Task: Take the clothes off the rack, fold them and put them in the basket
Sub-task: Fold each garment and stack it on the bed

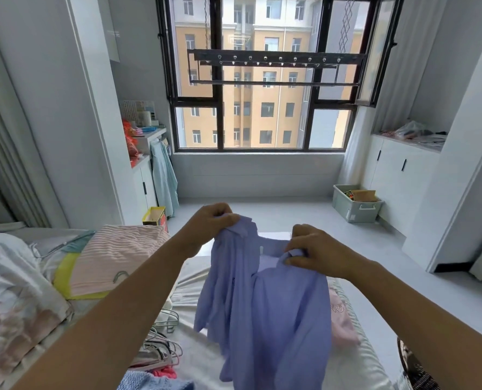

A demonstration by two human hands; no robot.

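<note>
Your left hand [210, 223] is raised in front of you, knuckles up, fingers curled over and pinching one shoulder of the lavender shirt [265, 305] near its collar. Your right hand [314, 253] sits lower than the left and a little apart from it, thumb and fingers clamped on the shirt's other shoulder. Both forearms reach forward bare, the left one crossing the lower left of the view, the right coming in from the lower right corner.

The shirt hangs from your two grips above the bed [200, 358], its body and sleeves drooping in loose folds toward the white sheet. Left of the shirt, on the bed, lie wire hangers [163, 342] in a loose pile, and beyond them a folded pink striped blanket [116, 257]. A pink garment [342, 319] lies on the bed just right of the shirt, partly hidden behind it. At the lower right edge, beside the bed, a dark woven basket [411, 364] shows only in part.

Past the shirt, the drying rack [276, 61] hangs bare before the window [262, 108]. A grey storage bin [356, 204] stands on the floor below the window's right side.
</note>
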